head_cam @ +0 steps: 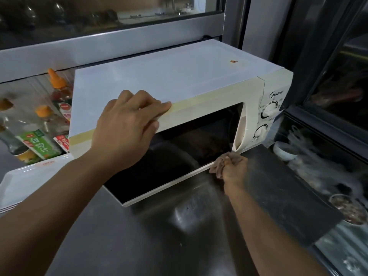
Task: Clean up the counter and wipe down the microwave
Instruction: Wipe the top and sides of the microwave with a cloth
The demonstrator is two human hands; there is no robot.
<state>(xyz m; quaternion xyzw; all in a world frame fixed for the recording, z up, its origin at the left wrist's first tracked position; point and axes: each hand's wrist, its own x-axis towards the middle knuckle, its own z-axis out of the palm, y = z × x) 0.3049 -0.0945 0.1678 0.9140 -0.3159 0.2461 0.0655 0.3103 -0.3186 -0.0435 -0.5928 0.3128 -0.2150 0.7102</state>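
White microwave (179, 80) under left hand (127, 128), cloth (219, 162) in right hand (233, 170).

Microwave (179, 76): white top, cream-yellowed front frame, dark glass door (169, 166), white dials ringed in black. Small orange-red sticker (233, 61) on the top, beyond the left hand (127, 124). Cloth (221, 162) gripped in the right hand (233, 168): dull pinkish-brown. Tabletop (199, 226) below both hands: grey brushed steel. Bottles (57, 90) left of the left hand: orange caps, red and green labels. White tray (23, 180) there too.
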